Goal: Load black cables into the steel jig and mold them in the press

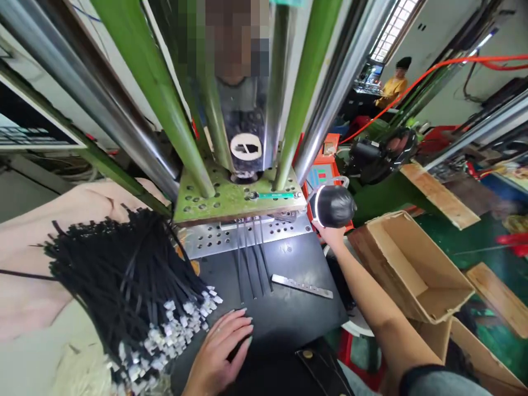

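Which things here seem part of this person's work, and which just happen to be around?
Apparently in use:
left hand, by the black worktop
right hand, touching a rounded black object
four black strips reaching under the green plate
metal bar
bundle of white-ended strips

Probably just lying about:
cardboard box
wooden boards

Passage: bare front of worktop (289,324), between left hand (225,344) and slim metal bar (302,286). Straight ahead, four thin black strands (256,269) cross the path, then green press plate (235,202) sits low over perforated base (280,234). Left: blocked by dark bundle (144,264). Right: cardboard box (412,264) alongside right forearm (379,313).
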Demonstrator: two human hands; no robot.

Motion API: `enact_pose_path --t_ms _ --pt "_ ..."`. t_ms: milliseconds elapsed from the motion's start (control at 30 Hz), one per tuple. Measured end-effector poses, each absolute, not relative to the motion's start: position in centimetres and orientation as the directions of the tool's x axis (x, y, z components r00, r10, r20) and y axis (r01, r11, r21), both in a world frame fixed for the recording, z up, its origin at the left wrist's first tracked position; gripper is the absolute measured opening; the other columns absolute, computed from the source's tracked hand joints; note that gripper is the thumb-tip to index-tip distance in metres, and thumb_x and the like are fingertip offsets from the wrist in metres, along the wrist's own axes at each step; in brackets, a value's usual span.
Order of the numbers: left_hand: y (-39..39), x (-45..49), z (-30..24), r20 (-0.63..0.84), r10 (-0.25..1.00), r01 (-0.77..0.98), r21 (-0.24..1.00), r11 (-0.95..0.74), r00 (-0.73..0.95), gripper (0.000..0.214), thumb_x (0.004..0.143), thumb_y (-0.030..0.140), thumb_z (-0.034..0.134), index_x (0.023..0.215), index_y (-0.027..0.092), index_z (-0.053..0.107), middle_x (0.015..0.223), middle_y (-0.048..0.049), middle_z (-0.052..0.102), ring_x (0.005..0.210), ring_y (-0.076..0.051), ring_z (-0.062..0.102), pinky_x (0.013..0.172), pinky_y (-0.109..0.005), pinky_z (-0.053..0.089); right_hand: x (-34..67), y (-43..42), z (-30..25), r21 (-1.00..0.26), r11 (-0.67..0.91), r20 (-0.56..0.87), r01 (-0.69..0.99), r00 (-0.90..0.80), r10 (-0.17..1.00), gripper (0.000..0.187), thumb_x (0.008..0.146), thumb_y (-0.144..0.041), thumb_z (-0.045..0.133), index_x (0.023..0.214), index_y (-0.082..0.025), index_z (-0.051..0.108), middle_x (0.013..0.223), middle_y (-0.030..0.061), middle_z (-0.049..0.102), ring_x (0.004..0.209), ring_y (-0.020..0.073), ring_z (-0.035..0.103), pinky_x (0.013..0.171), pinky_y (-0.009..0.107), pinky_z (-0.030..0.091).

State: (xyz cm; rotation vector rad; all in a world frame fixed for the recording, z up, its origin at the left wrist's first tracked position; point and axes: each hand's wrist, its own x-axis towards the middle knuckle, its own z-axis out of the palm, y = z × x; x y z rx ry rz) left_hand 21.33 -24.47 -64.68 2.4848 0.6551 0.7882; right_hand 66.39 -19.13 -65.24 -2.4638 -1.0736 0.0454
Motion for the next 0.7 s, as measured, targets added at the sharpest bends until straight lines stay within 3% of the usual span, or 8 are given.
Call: enact_pose_path --t_ms 133,267,533,700 --pt "-24.7 21.1 -64.4 0.351 0.569 0.343 0.531 -0.775 0.743 0.024 0.087 0.022 0.061 0.11 0.027 0.066 0.11 -0.0022 0.071 0.112 -0.021 0.064 0.096 -0.039 0.055 66.8 -18.0 -67.5 -0.366 -0.693 0.119 0.621 0.77 0.627 0.078 0.077 -0.069 0.062 0.128 -0.011 0.056 0.127 0.0229 0.054 0.12 0.041 0.044 0.099 0.055 0.034" --pt "-25.1 21.1 -64.5 0.338 0.601 0.354 0.566 -0.744 0.724 0.019 0.09 0.022 0.059 0.107 0.026 0.068 0.111 -0.003 0.071 0.112 -0.02 0.064 0.096 -0.037 0.055 67.8 -17.7 -67.0 -0.432 -0.675 0.086 0.598 0.772 0.629 0.077 0.08 -0.076 0.054 0.128 -0.015 0.058 0.129 0.0206 0.052 0.123 0.0387 0.043 0.102 0.054 0.032" --pt "-25.0 21.2 -64.6 0.293 0.666 0.415 0.593 -0.69 0.686 0.017 0.093 0.024 0.057 0.101 0.023 0.072 0.105 -0.0037 0.073 0.108 -0.018 0.065 0.097 -0.034 0.054 68.7 -16.7 -65.5 -0.555 -0.668 -0.021 0.496 0.794 0.607 0.075 0.082 -0.074 0.05 0.124 -0.013 0.064 0.135 0.026 0.047 0.126 0.0436 0.041 0.101 0.06 0.032" --pt "-25.0 21.3 -64.9 0.312 0.652 0.435 0.542 -0.72 0.691 0.019 0.092 0.024 0.056 0.103 0.023 0.072 0.109 -0.0048 0.072 0.109 -0.019 0.065 0.098 -0.035 0.054 67.9 -16.1 -65.8 -0.579 -0.669 -0.006 0.466 0.818 0.575 0.067 0.088 -0.067 0.047 0.122 -0.012 0.065 0.137 0.0252 0.046 0.127 0.042 0.04 0.102 0.058 0.033"
